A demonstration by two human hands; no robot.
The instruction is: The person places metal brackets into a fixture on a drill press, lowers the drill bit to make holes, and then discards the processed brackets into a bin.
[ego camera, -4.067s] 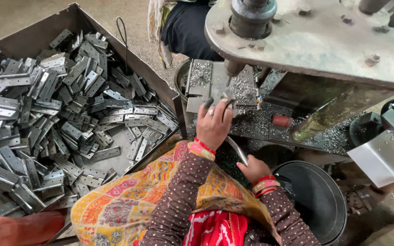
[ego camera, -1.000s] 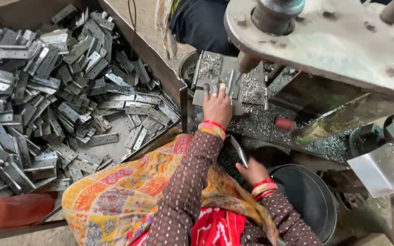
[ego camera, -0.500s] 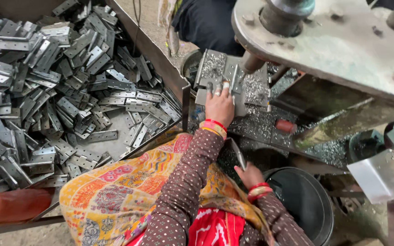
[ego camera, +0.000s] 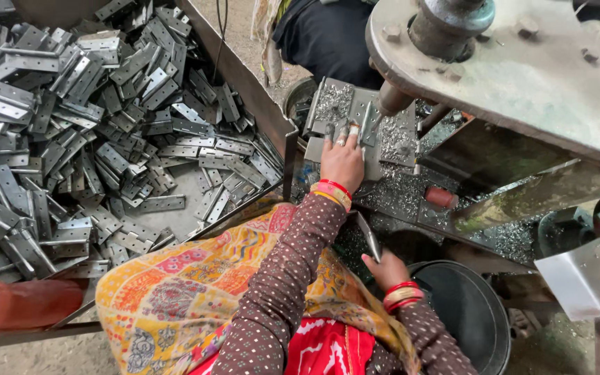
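Steel swarf covers the press bed [ego camera: 397,191], and the left hand [ego camera: 342,161] now lies flat on the grey die block [ego camera: 355,121] under the ram [ego camera: 392,98]. Four seconds ago that hand sat lower, at the block's near edge with the fingers curled; over the last second it has slid forward, so the fingers [ego camera: 338,135] are now spread and pressed down on a small flat metal plate [ego camera: 368,132] just beside the ram's tip. I cannot tell whether they pinch the plate or only hold it down. The shift puts the workpiece and the fingertips close to the punch, so the hand looks to be seating the piece, a spot where care is needed.

The right hand [ego camera: 387,269] has hardly moved across the frames. It hangs low beside the round black tub [ego camera: 473,312], thumb and fingers closed lightly on a thin dark metal strip [ego camera: 368,236] that points up towards the bed. Red and gold bangles ring both wrists.

To the left, the big metal tray [ego camera: 244,76] is heaped with grey hinge plates [ego camera: 105,125]; the heap looks unchanged, though it sits more to the left in view as the head has turned. A yellow patterned cloth [ego camera: 196,292] drapes the lap. Another person in dark clothes [ego camera: 328,42] stands behind the machine.
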